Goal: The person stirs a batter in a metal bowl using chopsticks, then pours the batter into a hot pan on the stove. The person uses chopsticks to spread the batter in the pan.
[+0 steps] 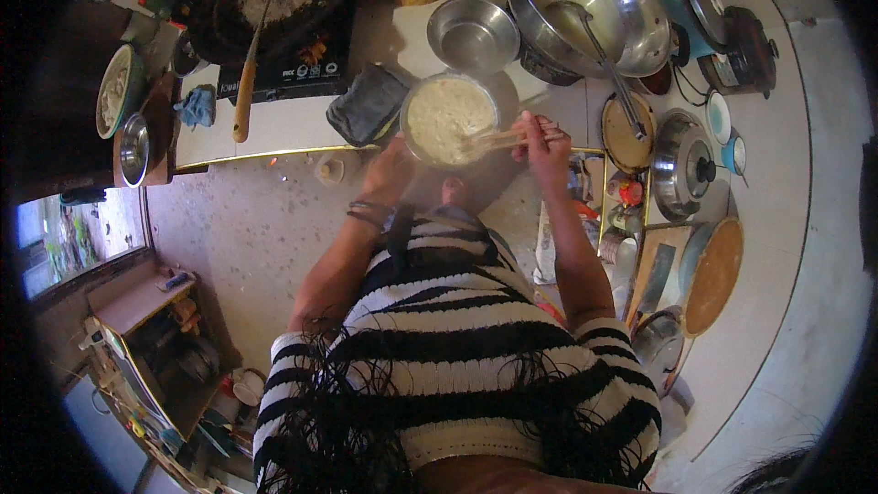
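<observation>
A round metal bowl point(411, 144) of pale, lumpy batter point(446, 110) is in front of me, at the counter's edge. My left hand point(392, 168) grips the lower left of its rim. In my right hand point(545, 144) is a pair of wooden chopsticks point(504, 140), their tips down in the batter at the bowl's right side. A folded dark cloth point(367, 104) lies just left of the bowl. Beyond the bowl stands a metal basin point(473, 34) that holds no visible food.
At the upper left a wok point(219, 20) with a ladle point(251, 72) in it sits on an induction cooker point(288, 82). A large steel pan point(634, 0) with another ladle stands at the upper right. Lids point(679, 165) and a round wooden board point(717, 278) lie along the right counter.
</observation>
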Action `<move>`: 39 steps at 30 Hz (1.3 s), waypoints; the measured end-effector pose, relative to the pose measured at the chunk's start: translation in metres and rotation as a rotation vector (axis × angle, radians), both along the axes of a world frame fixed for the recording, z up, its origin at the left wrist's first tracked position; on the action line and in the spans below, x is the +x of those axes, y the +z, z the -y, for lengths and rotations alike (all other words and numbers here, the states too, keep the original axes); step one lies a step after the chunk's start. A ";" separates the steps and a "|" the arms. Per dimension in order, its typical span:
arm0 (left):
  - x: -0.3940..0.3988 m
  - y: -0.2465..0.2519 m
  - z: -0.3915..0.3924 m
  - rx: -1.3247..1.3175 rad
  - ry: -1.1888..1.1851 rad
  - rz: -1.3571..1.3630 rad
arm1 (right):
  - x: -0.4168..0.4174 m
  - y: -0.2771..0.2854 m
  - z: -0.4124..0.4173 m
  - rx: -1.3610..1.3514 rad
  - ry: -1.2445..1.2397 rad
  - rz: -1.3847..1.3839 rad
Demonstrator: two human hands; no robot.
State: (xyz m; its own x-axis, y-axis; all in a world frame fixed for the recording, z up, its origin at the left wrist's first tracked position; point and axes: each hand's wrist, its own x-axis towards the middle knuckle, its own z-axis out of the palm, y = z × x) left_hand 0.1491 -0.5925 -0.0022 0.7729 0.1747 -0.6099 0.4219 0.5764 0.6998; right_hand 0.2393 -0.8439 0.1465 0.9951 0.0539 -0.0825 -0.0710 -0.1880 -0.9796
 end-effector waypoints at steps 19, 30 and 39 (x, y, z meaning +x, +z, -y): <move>-0.003 -0.006 0.000 -0.242 0.107 0.060 | -0.002 0.016 0.004 0.105 -0.061 0.176; 0.004 0.040 0.007 -0.062 0.021 -0.013 | -0.009 0.002 0.008 -0.019 -0.015 0.052; -0.002 0.011 0.002 0.229 -0.080 0.059 | -0.010 0.004 0.004 0.158 -0.097 0.046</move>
